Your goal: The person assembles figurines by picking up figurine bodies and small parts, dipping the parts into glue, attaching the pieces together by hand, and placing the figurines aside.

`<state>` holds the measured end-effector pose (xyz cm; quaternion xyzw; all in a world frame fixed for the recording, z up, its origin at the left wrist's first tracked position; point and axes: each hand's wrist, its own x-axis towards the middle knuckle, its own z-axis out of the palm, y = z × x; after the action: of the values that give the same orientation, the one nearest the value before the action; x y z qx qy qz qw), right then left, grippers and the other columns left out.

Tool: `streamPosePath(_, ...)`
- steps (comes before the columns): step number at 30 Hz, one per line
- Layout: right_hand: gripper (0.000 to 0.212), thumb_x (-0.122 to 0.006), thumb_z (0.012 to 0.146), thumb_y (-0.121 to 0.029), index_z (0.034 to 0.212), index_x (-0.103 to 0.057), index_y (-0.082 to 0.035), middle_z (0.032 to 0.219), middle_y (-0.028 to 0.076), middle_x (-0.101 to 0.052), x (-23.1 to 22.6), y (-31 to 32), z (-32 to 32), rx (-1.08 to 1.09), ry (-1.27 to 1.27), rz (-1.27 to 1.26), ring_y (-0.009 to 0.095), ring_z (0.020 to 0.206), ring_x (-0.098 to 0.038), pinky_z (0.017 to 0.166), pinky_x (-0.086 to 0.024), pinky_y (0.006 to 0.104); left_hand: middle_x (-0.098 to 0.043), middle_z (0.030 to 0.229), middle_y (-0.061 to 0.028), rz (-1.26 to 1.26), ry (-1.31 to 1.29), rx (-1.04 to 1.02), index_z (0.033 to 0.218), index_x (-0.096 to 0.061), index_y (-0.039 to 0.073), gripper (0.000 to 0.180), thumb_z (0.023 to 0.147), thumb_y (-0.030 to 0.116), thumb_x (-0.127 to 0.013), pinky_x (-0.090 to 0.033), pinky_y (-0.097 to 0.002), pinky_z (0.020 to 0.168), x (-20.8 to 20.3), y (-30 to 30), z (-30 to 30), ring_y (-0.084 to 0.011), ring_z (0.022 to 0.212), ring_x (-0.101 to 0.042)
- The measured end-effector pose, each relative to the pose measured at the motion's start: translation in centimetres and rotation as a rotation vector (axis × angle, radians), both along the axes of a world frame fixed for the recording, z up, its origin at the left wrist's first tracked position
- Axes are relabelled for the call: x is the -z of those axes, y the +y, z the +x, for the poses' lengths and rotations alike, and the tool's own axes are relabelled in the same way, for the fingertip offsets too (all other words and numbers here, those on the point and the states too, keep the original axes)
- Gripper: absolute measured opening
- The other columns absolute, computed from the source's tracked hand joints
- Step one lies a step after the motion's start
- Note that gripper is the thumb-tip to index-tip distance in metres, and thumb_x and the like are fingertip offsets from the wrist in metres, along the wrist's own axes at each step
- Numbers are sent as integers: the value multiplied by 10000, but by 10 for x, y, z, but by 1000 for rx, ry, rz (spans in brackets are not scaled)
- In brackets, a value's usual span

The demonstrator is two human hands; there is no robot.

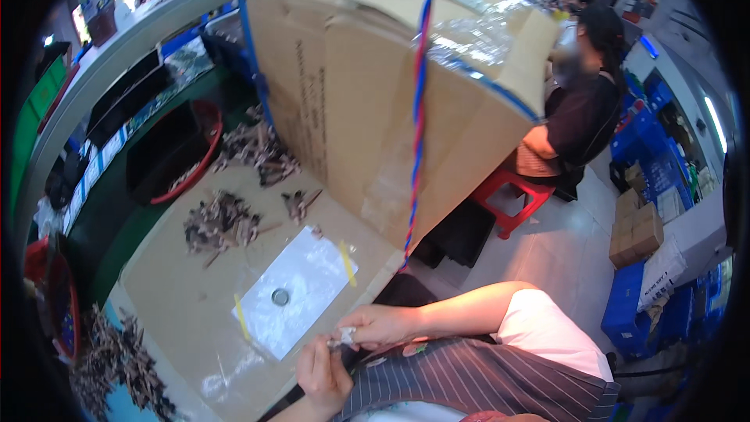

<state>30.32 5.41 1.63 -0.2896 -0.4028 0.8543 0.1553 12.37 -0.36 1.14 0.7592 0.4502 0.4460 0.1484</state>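
Note:
Close in front of my body, both hands meet at a small whitish piece (342, 336), too small and covered to name. My right hand (376, 324) closes on it from the right, and my left hand (319, 371) pinches at its near side with curled fingers. Just beyond them, a white sheet (308, 281) is held to the cardboard work surface (168, 285) by strips of yellow tape. A small round grey metal piece (280, 296) lies on the sheet. Past it is a pile of small brownish-grey parts (223, 223), with a smaller cluster (299, 205) beside it.
A big cardboard box (351, 101) walls off the far right, with a red-and-blue twisted cord (419, 101) hanging before it. More parts (117, 359) lie at the near left. A red basin (211, 152) stands behind. A person (586, 101) sits on a red stool (512, 199).

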Motion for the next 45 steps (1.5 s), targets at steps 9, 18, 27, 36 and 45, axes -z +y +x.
streamPosePath(9,139,-559,953,-169,936,-628,-49,711,-12,-556,2,19,-12,77,-184,149,27,532,-426,468,-321,179,-622,935,-207,-144,-42,-35,1096,-578,-80,326,774,-82,-632,-509,-373,706,-11,11,-20,-339,809,-628)
streamPosePath(18,211,-546,773,26,950,-635,-49,919,138,-604,19,98,-21,736,-819,1371,345,832,-604,736,-480,406,-635,1034,-165,-483,-196,-511,1196,-539,-34,319,881,5,-561,-518,-335,747,-13,8,-167,-249,898,-648)
streamPosePath(27,236,-521,790,-11,986,-647,-50,941,172,-605,28,113,-13,635,-1046,1347,376,889,-594,785,-483,454,-561,1174,-233,-19,566,-334,1170,-561,-24,372,819,65,-648,-489,-420,827,-64,91,-128,-409,1008,-576)
streamPosePath(36,76,-515,810,-63,831,-570,-15,875,195,-563,55,114,-38,644,-853,1435,362,860,-589,718,-490,463,-643,768,-238,-213,630,-303,753,-651,-27,365,833,329,-662,-484,-491,652,11,229,-87,-420,734,-626)
streamPosePath(45,62,-535,814,-92,831,-569,-43,893,135,-556,61,81,-4,621,-855,1408,311,916,-580,764,-486,426,-626,703,-125,-335,187,-217,771,-593,-33,305,681,183,-787,-479,-342,622,33,260,-83,-216,652,-595)
